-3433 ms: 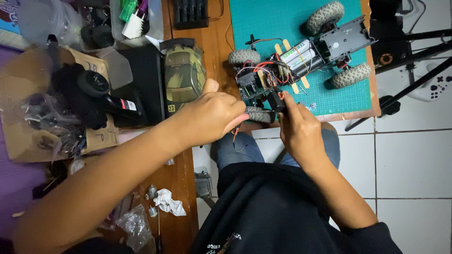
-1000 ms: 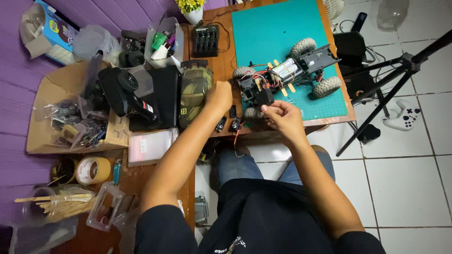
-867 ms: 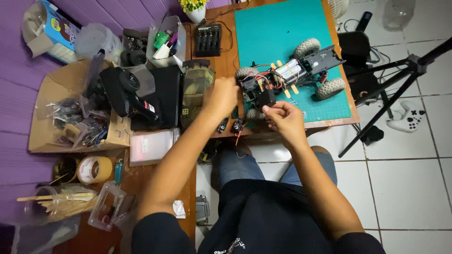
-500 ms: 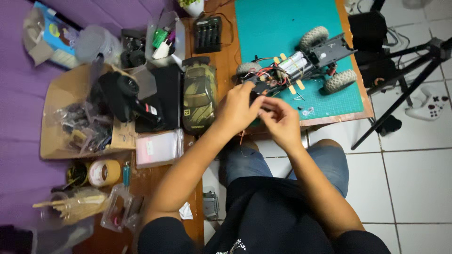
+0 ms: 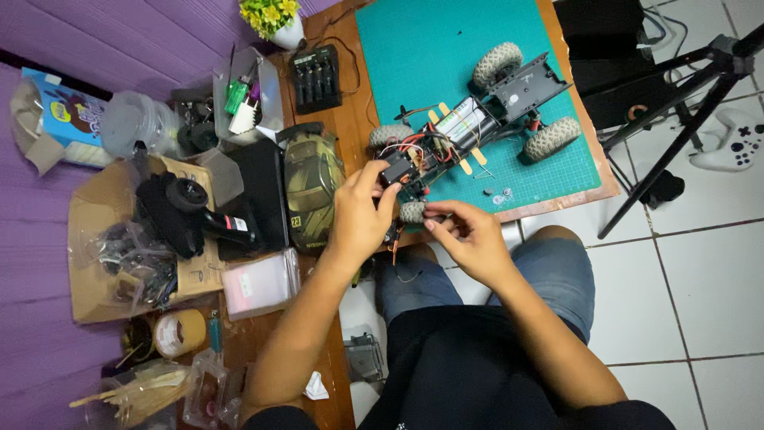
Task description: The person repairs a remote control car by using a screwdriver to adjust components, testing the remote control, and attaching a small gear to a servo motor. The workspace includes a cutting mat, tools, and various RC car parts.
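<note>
Left hand (image 5: pixel 360 216) closed in a grip on the small black box (image 5: pixel 395 170) at the near end of the radio-controlled truck chassis (image 5: pixel 471 131), thumb and fingertips pinched on its sides. Right hand (image 5: pixel 468 232) curled, fingertips pressed together in a tight grip at the near front wheel (image 5: pixel 414 212); whether anything small sits between them cannot be told. Red and black wires (image 5: pixel 414 151) bunched just behind the box. Chassis lying across the green cutting mat (image 5: pixel 414 48), bodyless, near end hanging over the mat's edge, three other knobby tyres resting on the mat. A few small loose parts (image 5: pixel 497 195) on the mat just beside the right hand. Camouflage-painted truck body shell (image 5: pixel 312 187) on the wooden surface (image 5: pixel 350 119) just left of the left hand, a black case (image 5: pixel 261 191) beside it. Further left, a cardboard box (image 5: pixel 91 239) with a black transmitter (image 5: pixel 179 211). Battery charger (image 5: pixel 317 77) at the far side. Tape roll (image 5: pixel 178 333) near the left forearm. Tripod (image 5: pixel 684 119) and white game controller (image 5: pixel 736 142) on the tiled floor to the right.
</note>
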